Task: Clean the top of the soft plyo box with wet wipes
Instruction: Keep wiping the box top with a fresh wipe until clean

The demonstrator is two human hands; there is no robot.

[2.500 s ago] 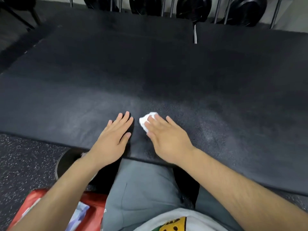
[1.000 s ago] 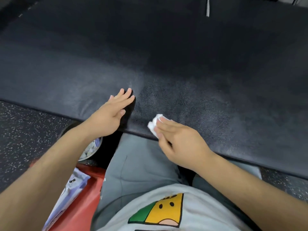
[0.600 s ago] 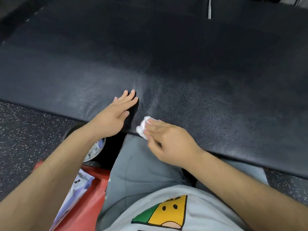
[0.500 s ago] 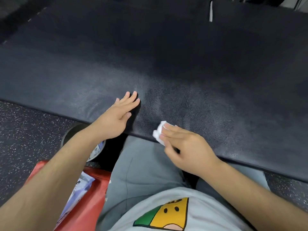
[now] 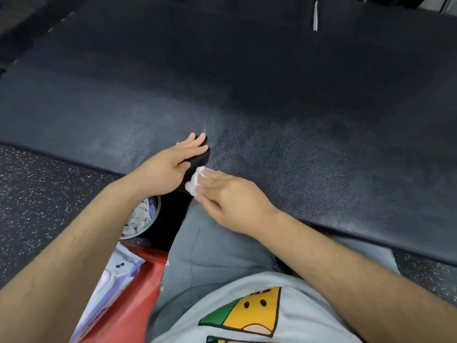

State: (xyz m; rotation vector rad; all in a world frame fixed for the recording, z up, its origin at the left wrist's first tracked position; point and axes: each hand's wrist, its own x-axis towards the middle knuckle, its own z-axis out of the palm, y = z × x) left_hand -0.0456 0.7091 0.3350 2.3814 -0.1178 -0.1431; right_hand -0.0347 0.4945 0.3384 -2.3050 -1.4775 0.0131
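The black padded box [image 5: 272, 82] fills most of the view, and both hands are at its near edge, close together. The left hand [image 5: 170, 167] lies flat on the top of the box just inside that edge. Its fingers are straight, together and released, holding nothing. The right hand [image 5: 232, 199] grasps a bunched white wipe [image 5: 194, 184] at its fingertips, with the thumb tucked underneath. The wipe sits right on the near edge of the box, just beside the left thumb and almost touching it. The top of the box near the hands has a paler sheen than the darker far side.

Below the near edge, on the speckled floor [image 5: 49, 189], stands a round bin [image 5: 156, 214] with crumpled white wipes inside, partly hidden by the left forearm. Nearer the person, a pale pack of wipes [image 5: 108, 288] lies on a red bag [image 5: 138, 300].
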